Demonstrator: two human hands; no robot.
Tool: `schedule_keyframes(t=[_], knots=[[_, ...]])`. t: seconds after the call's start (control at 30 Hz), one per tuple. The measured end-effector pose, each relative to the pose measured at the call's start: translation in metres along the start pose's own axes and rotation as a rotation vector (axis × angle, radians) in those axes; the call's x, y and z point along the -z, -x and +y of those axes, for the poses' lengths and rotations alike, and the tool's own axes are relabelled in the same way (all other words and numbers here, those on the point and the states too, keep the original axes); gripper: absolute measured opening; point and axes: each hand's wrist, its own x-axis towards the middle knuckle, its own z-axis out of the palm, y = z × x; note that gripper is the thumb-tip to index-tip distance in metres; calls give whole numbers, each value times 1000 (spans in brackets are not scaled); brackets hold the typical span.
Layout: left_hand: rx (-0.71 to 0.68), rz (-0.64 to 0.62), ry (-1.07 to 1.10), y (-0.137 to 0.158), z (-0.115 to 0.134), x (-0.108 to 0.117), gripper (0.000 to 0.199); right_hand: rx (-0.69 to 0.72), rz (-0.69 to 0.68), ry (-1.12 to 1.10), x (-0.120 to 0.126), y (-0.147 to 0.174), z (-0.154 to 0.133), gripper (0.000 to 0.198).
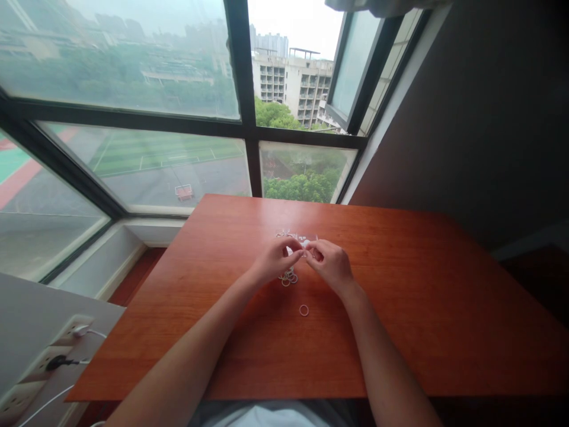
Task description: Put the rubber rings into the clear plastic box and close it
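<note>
Over the middle of the table, my left hand [276, 258] and my right hand [331, 262] meet with their fingertips pinched close together. Something small and whitish is between the fingertips, too small to name. Just below my left hand lies a loose pile of pale rings [285, 283], partly covered by the fingers. One single thin ring [300, 310] rests apart, nearer to me. Behind my hands are several small white and clear pieces [303, 238], partly hidden by my fingers.
The reddish-brown wooden table [422, 308] reaches up to a dark-framed window [252, 166], with one pane swung outward at the right. Wall sockets [42, 363] with plugs and white cables are at the lower left, beside the table's edge. A dark wall [466, 118] stands on the right.
</note>
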Motion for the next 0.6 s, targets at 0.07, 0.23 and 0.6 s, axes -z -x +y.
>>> schedule_keyframes(t=[0.07, 0.23, 0.6], knots=[[-2, -1, -1, 0, -1, 0, 15, 11, 7, 9, -1, 0, -1, 10], [-10, -13, -30, 0, -3, -2, 12, 15, -6, 14, -1, 1, -3, 9], [-7, -26, -28, 0, -4, -2, 9, 50, 19, 1, 0, 1, -4, 7]])
